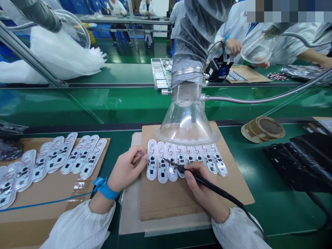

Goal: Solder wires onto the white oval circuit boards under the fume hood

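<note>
My right hand [203,183] is closed round a black soldering iron [192,172], its cord trailing to the lower right. The iron's tip points left, over the second and third boards in a row of long, rounded white circuit boards [162,167] with red wires and black parts. Beside the leftmost board [151,162], my left hand [129,164] has its fingers pinched together; what they hold is too small to make out. A blue wrist strap [107,188] with a blue cord is round the left wrist. The boards lie on a brown cardboard sheet [176,204].
A clear fume hood [187,128] hangs low over the boards. More circuit boards [68,148] lie on cardboard [85,188] at left. A round tape-like roll [263,129] and a black plastic-wrapped object [303,162] are at right. Co-workers in white work across the line.
</note>
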A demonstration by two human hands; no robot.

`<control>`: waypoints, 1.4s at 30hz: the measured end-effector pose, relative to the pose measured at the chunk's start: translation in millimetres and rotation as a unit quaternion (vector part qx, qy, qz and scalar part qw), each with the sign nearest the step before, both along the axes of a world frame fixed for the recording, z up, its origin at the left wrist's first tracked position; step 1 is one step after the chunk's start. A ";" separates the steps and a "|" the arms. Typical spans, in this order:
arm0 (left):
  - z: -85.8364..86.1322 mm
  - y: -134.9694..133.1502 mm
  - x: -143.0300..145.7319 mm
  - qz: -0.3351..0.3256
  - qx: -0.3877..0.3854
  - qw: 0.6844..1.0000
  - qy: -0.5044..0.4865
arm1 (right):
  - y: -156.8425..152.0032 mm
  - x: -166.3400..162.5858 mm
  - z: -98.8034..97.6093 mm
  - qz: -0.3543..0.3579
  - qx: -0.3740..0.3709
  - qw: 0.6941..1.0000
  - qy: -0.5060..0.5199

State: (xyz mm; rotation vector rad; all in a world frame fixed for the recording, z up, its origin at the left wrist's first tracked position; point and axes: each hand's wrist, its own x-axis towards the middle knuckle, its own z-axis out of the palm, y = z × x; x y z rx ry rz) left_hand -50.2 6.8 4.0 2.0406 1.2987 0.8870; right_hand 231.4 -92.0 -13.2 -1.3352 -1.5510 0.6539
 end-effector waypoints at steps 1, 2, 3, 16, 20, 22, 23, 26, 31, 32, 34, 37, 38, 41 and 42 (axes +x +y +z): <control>-0.2 -0.1 0.1 -0.002 0.000 1.000 0.001 | 0.2 -0.2 0.7 0.001 0.001 1.000 0.001; -0.2 -0.1 -0.1 -0.005 0.000 1.000 0.003 | 0.4 -0.4 1.1 0.001 0.001 1.000 0.002; -0.1 0.0 -0.5 -0.005 -0.001 1.000 0.004 | 0.5 -0.8 1.3 -0.001 0.001 1.000 0.003; 2.4 3.0 -8.9 0.006 -0.001 1.000 0.010 | 2.5 -12.8 -2.7 -0.021 -0.009 0.999 0.034; 1.9 2.7 -7.1 0.004 0.001 1.000 0.018 | 1.0 -10.5 -7.6 -0.009 -0.024 0.999 0.026; 1.3 2.7 -7.2 -0.001 0.002 1.000 0.021 | 0.0 -9.8 -9.6 -0.006 -0.032 0.999 0.024; 1.1 2.7 -7.4 -0.003 0.002 1.000 0.022 | -0.4 -9.6 -10.2 -0.004 -0.034 0.999 0.025; 1.1 2.7 -7.2 -0.006 0.001 1.000 0.017 | -1.2 -9.5 -11.0 -0.003 -0.036 0.999 0.025; 2.1 1.9 -6.5 -0.009 -0.002 1.000 0.014 | -1.7 -9.6 -9.7 -0.002 -0.037 0.999 0.024; 2.2 2.0 -7.0 -0.006 -0.003 1.000 0.014 | -1.7 -9.7 -9.1 -0.002 -0.036 0.999 0.023; 2.0 2.7 -8.9 0.008 -0.004 1.000 0.012 | -1.3 -9.9 -7.5 -0.002 -0.029 0.999 0.024; 0.7 5.8 -11.8 0.047 -0.019 0.999 0.001 | -0.1 -10.6 -5.2 -0.007 -0.003 0.999 0.036; 0.1 7.2 -12.2 0.064 -0.030 0.997 -0.002 | 0.4 -10.8 -4.7 -0.012 0.007 0.999 0.042; -2.0 10.4 -10.9 0.090 -0.090 0.992 -0.013 | 0.9 -11.2 -4.2 -0.028 0.026 0.997 0.060; -2.8 11.0 -9.9 0.085 -0.114 0.990 -0.017 | 0.6 -11.3 -4.3 -0.033 0.028 0.997 0.065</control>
